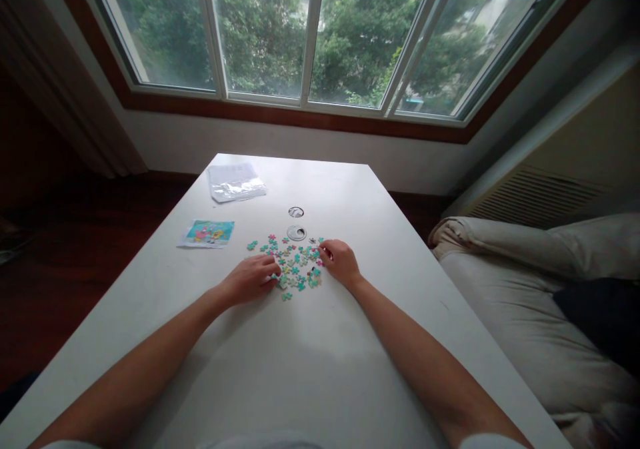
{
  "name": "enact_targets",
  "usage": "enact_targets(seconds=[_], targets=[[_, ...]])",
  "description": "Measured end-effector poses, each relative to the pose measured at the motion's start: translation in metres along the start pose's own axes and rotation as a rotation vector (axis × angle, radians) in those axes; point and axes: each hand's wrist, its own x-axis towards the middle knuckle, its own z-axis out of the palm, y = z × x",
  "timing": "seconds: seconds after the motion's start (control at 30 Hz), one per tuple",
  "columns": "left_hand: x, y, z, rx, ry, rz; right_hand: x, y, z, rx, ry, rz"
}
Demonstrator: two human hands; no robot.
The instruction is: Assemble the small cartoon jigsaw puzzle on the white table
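Loose jigsaw puzzle pieces (300,260), mostly teal with some yellow and pink, lie spread on the white table (300,356). At the left edge of the spread is my left hand (254,277), fingers curled down with a teal piece at the fingertips. My right hand (340,260) is at the right edge, thumb and forefinger pinched on a small piece that is mostly hidden. Several pieces lie between the two hands, some overlapping. A small picture card (210,234) with a teal and pink cartoon scene lies left of the pieces.
Clear plastic packaging (236,182) lies at the table's far left. Two round inset fittings (297,233) sit in the tabletop beyond the pieces. A cushioned pale sofa (530,302) stands on the right, and a window (310,42) is behind the table.
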Motion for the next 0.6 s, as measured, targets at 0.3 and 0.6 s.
enact_targets(seconds=[0.3,0.6], targets=[[0.007,0.009,0.004,0.045,0.018,0.001,-0.027,-0.028,-0.005,0.013,-0.075,-0.068],[0.012,0.015,0.006,0.044,0.023,-0.019,-0.035,-0.016,-0.019,0.258,-0.174,-0.029]])
